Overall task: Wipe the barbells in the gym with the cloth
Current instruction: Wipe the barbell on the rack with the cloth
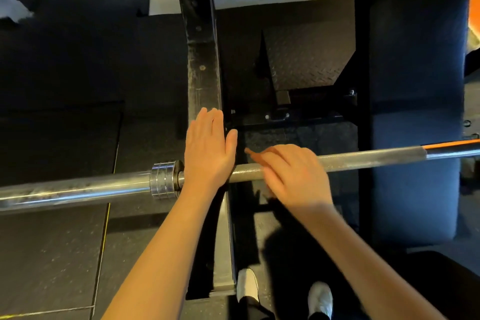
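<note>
My left hand [207,148] lies flat across the bar [363,159], fingers straight and together, just right of the collar [166,179]. My right hand [296,176] sits over the bar close beside it, blurred; I cannot tell whether its fingers grip. The bar runs across the view over a black post [204,60], with a padded bench [415,86] to the right. White shoes [248,283] show below.

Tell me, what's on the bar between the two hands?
Nothing. The head view shows only a short bare stretch of bar between the left hand and the right hand.
</note>
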`<state>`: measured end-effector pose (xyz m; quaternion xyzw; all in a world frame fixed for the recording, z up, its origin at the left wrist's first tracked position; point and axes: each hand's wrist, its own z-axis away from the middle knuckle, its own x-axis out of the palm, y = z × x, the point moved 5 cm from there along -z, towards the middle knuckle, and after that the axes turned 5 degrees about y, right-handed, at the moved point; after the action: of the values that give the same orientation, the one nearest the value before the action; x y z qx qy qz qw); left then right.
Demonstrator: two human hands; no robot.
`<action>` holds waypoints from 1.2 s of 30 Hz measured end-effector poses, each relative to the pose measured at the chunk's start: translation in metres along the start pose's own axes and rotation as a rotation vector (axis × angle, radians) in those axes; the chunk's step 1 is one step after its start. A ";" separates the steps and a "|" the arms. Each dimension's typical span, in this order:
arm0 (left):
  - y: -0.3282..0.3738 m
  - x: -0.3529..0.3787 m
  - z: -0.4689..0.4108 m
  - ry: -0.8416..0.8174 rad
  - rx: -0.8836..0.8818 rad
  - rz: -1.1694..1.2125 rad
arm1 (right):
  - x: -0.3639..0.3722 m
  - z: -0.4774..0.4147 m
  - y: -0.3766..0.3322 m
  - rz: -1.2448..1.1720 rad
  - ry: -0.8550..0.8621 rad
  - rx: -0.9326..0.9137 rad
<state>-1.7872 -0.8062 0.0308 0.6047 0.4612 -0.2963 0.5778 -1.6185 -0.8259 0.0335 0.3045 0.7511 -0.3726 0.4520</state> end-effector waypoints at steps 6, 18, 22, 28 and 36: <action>-0.001 0.003 0.011 0.019 -0.022 -0.058 | -0.015 0.020 0.050 0.011 0.221 0.460; -0.002 -0.002 -0.008 0.073 -0.048 -0.007 | -0.026 0.006 0.053 -0.015 0.171 0.276; 0.000 0.004 -0.003 0.062 -0.007 -0.078 | -0.012 0.006 0.033 -0.036 0.316 0.480; -0.002 0.003 -0.020 0.076 -0.041 0.012 | 0.009 -0.008 -0.003 -0.062 0.106 0.150; -0.004 0.007 -0.025 0.046 -0.034 -0.013 | 0.000 -0.007 0.035 -0.036 0.340 0.488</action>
<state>-1.7922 -0.7811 0.0268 0.5983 0.4832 -0.2782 0.5755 -1.5934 -0.8016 0.0259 0.4488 0.7093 -0.4940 0.2266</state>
